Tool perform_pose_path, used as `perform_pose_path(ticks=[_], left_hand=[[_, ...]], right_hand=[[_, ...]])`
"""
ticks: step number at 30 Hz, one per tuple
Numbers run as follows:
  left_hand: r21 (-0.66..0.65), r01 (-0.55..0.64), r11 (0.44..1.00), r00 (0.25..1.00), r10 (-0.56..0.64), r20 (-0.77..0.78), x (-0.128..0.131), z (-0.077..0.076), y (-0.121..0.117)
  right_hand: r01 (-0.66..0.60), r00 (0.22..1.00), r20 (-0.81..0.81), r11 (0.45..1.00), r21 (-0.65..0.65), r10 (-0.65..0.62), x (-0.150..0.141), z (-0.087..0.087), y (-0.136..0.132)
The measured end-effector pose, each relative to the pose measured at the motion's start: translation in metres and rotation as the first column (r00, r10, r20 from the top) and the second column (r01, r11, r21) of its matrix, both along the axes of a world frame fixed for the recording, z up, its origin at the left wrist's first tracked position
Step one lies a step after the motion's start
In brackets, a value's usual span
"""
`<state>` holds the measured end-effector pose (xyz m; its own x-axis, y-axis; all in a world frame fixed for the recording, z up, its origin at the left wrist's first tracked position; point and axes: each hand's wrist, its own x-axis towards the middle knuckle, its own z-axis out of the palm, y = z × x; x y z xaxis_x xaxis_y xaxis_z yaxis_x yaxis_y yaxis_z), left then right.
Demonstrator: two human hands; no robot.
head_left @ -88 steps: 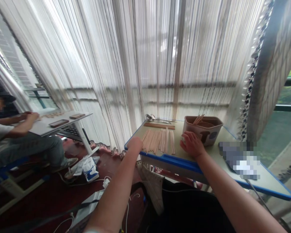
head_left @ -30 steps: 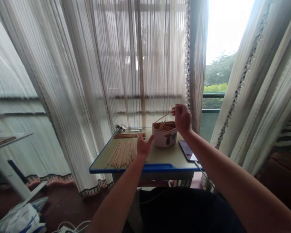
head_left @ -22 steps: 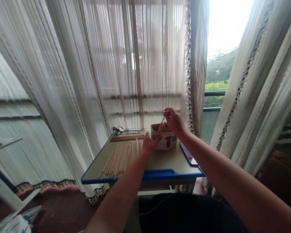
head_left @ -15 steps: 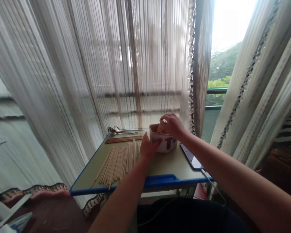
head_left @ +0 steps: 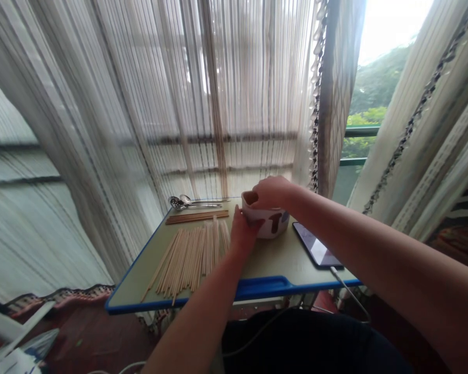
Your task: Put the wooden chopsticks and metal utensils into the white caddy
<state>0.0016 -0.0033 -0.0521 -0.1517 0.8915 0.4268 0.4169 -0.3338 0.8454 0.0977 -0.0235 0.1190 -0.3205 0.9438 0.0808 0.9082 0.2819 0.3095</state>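
A white container (head_left: 272, 224) with brown and bluish patches stands at the back right of the desk. My left hand (head_left: 244, 228) grips its left side, thumb up along the edge and fingers around the front. Over its opening is my right hand (head_left: 271, 192), the fingers down inside and hidden by the rim, so what they hold cannot be seen. Left of the container, many pale wooden chopsticks (head_left: 183, 259) lie side by side. Behind them sits a small row of darker brown chopsticks (head_left: 197, 216).
Metal ladles (head_left: 183, 202), one slotted, lie at the desk's back left. A tablet (head_left: 317, 246) with a white cable (head_left: 349, 291) is at the right. The desk (head_left: 130, 288) has a blue edge. Sheer curtains (head_left: 171, 104) hang close behind.
My right hand, which held thin pale wooden pieces above the container, has lowered its fingers inside. My left hand stays on the container's side. The camera view has shifted slightly.
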Motion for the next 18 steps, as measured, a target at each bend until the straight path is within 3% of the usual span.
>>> perform_pose_path(ticks=[5, 12, 18], left_hand=[[0.062, 0.037, 0.997, 0.999, -0.038, 0.005, -0.002, -0.006, 0.004], [0.082, 0.031, 0.996, 0.999, -0.034, 0.024, -0.004, -0.009, 0.006], [0.092, 0.046, 0.995, 0.999, -0.047, 0.017, -0.003, -0.012, 0.010]], right_hand=[[0.110, 0.993, -0.032, 0.994, 0.006, -0.110, -0.001, 0.006, 0.003], [0.076, 0.997, -0.027, 0.991, 0.112, -0.073, 0.009, 0.003, 0.012], [0.188, 0.982, -0.051, 0.977, 0.095, -0.184, 0.010, 0.008, 0.013]])
